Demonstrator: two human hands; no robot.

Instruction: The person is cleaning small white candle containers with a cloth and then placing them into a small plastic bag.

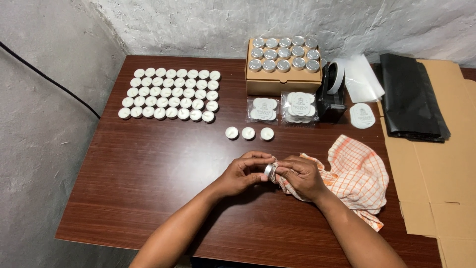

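From the head camera, the left hand point(244, 173) and right hand point(301, 174) meet over the table point(148, 173), fingertips of both pinched on one small tealight cup point(269, 170). It sits tipped on edge between them, its round face turned toward the left hand and its short axis running hand to hand. The right hand also grips a corner of an orange checked cloth point(358, 177), which trails off to its outer side. Just beyond the hands stand three loose tealights point(248, 133). Farther beyond lie two clear packs point(281, 108) and one cardboard box point(283, 74) showing fifteen silver cups. Beyond the left hand, tealights point(171, 94) stand in five rows, about forty.
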